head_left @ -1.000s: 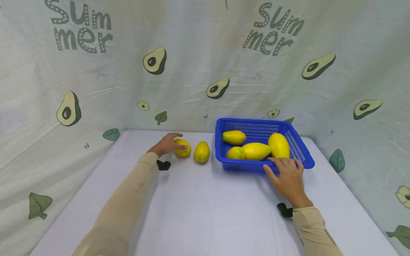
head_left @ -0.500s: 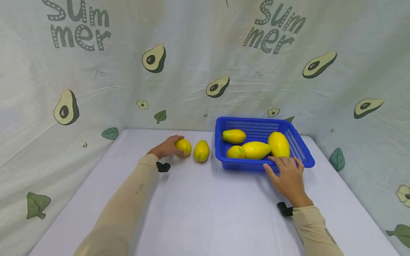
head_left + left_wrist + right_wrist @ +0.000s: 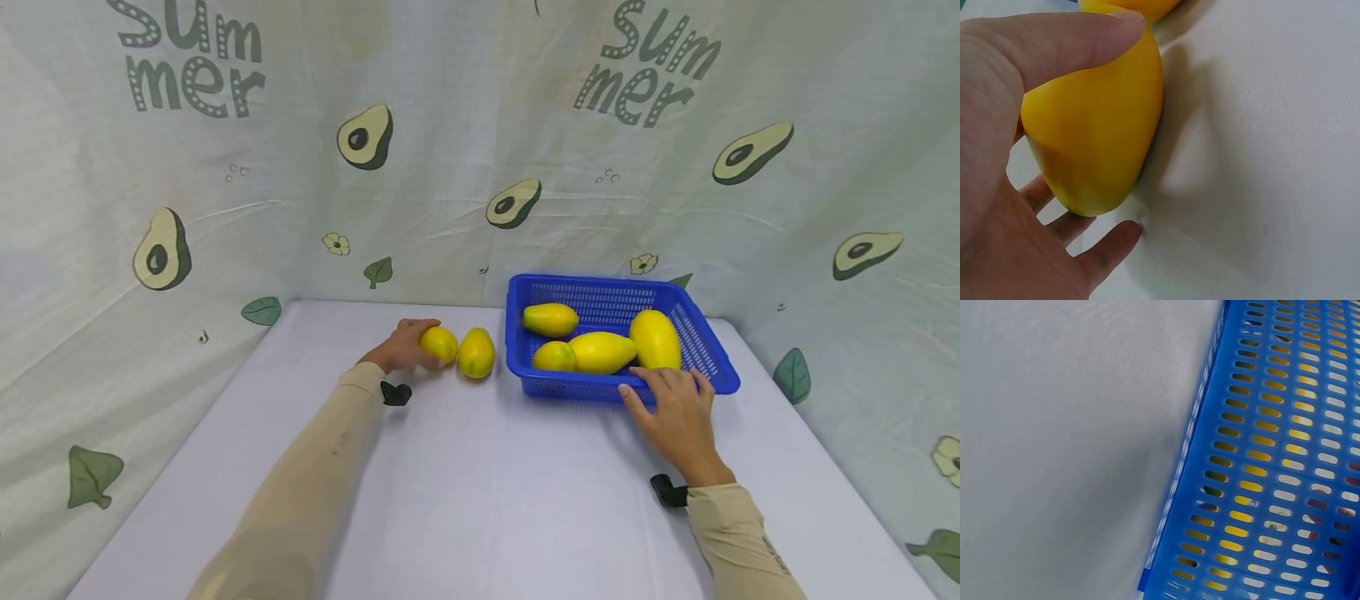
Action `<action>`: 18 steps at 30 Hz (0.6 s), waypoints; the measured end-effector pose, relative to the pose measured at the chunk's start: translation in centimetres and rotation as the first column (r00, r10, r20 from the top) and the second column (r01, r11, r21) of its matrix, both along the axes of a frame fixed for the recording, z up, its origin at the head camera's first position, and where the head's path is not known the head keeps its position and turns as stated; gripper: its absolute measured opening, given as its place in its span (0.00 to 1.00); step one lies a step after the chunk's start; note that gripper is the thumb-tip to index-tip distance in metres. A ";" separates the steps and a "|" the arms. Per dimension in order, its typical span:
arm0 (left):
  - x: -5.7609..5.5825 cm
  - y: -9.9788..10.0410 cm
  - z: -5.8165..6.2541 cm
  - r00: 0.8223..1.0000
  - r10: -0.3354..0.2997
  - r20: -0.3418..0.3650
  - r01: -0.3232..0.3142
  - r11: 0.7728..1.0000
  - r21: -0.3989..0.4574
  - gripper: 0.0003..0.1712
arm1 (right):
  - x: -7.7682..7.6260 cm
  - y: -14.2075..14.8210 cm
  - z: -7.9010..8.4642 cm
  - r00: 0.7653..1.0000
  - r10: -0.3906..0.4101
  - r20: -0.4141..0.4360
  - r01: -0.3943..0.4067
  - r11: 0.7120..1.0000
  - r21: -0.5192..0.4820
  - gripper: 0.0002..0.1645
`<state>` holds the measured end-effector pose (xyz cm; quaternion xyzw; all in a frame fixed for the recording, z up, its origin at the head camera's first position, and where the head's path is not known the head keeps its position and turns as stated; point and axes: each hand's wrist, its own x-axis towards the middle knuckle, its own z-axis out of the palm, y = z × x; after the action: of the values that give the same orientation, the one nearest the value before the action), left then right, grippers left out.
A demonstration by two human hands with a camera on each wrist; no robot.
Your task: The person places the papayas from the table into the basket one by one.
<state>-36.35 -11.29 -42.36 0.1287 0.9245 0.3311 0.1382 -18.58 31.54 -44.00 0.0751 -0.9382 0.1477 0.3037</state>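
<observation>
My left hand [image 3: 408,346] holds a yellow papaya [image 3: 439,344] at the back of the white table. In the left wrist view the thumb [image 3: 1079,47] lies across the top of the papaya [image 3: 1097,131], and the other fingers reach round its far side and under it. Just to its right rests a second papaya [image 3: 476,353]. My right hand [image 3: 677,421] grips the front rim of a blue plastic basket [image 3: 558,385]. Up close, the right wrist view has the slotted basket wall [image 3: 1235,462], with bits of finger showing through the slots.
Several yellow papayas, one of them large [image 3: 654,340], lie inside the basket. A printed cloth [image 3: 442,150] hangs behind the white table [image 3: 487,500] and along its sides.
My left hand has closed round the left papaya and moved it slightly right, nearer the second one. The right hand stays at the basket rim.
</observation>
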 end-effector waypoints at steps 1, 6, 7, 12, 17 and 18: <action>0.0 0.1 -0.2 1.000 0.009 0.001 -0.009 1.000 -0.002 0.50 | 0.0 0.0 -0.1 1.000 -0.001 0.000 0.001 1.000 0.001 0.24; 0.7 0.1 -0.7 0.999 0.048 0.014 -0.047 0.998 -0.030 0.51 | 0.5 0.0 -0.6 1.000 0.003 0.002 -0.003 1.000 0.007 0.24; 1.0 0.1 -0.7 0.999 0.051 0.016 -0.050 0.998 -0.036 0.51 | 0.6 0.0 -0.7 1.000 0.005 0.000 -0.005 1.000 0.008 0.24; 1.7 0.0 -0.4 0.998 0.055 0.005 -0.055 0.998 -0.042 0.49 | 0.7 0.0 -1.0 0.999 0.019 -0.032 -0.019 1.000 0.000 0.23; 0.8 -0.2 -0.1 0.998 0.054 -0.037 -0.056 0.996 -0.065 0.48 | 0.1 0.1 -0.4 0.998 0.028 -0.052 -0.028 1.000 -0.003 0.23; 0.5 -0.2 -0.1 0.998 0.051 -0.047 -0.054 0.996 -0.068 0.48 | 0.0 0.1 -0.2 0.998 0.026 -0.051 -0.026 1.000 -0.003 0.23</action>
<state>-35.84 -11.48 -42.43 0.1071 0.9414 0.2993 0.1132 -18.58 31.61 -44.23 0.0907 -0.9288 0.1512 0.3259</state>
